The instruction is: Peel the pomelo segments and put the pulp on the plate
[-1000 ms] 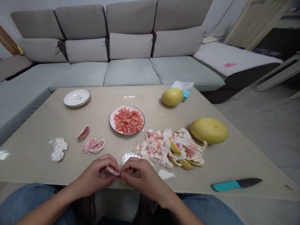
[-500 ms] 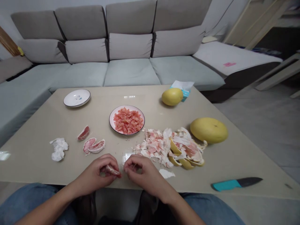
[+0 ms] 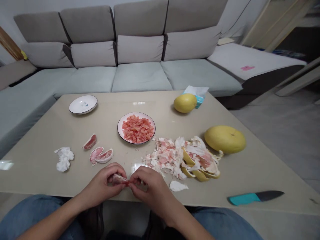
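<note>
A pomelo segment (image 3: 118, 179) with pale membrane and red flesh is pinched in my left hand (image 3: 106, 181), just above the table's near edge. My right hand (image 3: 147, 186) is closed at the segment's red right tip, thumb and fingers pressed together on it. Beyond my left hand lie a joined pair of pomelo segments (image 3: 104, 156) and a single pomelo segment (image 3: 89, 142). A plate (image 3: 120, 134) heaped with red pomelo pulp (image 3: 138, 129) sits ahead of my hands. To the right is a pile of peel and membrane scraps (image 3: 175, 156).
A knife (image 3: 245, 198) with a turquoise handle lies at the near right edge. Two whole yellow pomelos (image 3: 225, 138) sit on the right, one by a tissue pack (image 3: 199, 100). At left are a crumpled tissue (image 3: 64, 159) and a white plate (image 3: 83, 104); a grey sofa (image 3: 140, 76) stands behind.
My right hand has moved left to meet the segment and now pinches its tip; the gap between my hands has closed. My left hand keeps its hold.
</note>
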`<act>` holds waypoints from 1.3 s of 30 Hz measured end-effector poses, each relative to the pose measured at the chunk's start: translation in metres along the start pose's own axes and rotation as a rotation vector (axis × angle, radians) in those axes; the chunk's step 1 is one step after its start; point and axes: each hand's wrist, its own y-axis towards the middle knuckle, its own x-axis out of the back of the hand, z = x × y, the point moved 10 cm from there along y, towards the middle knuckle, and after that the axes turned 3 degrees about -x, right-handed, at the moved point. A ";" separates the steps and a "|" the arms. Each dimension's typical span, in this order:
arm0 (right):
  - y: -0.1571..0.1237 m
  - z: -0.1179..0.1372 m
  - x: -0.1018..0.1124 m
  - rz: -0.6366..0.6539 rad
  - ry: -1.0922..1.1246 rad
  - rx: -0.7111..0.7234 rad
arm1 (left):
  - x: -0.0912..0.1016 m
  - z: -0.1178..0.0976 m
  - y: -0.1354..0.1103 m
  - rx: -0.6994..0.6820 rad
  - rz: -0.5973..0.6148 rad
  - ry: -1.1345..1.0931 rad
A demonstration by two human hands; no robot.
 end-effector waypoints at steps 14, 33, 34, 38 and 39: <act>0.001 0.002 0.020 -0.079 0.043 -0.041 | -0.002 0.017 -0.001 0.092 -0.069 -0.123; 0.006 -0.013 0.040 -0.109 0.094 -0.130 | -0.008 0.029 -0.004 0.253 -0.048 -0.443; 0.007 -0.018 0.048 -0.129 0.069 -0.137 | -0.010 0.032 -0.005 0.292 -0.038 -0.547; 0.006 -0.044 0.065 -0.084 -0.122 -0.239 | -0.009 0.036 -0.008 0.386 -0.067 -0.803; 0.004 -0.051 0.066 -0.053 -0.183 -0.281 | -0.009 0.036 -0.008 0.394 -0.074 -0.841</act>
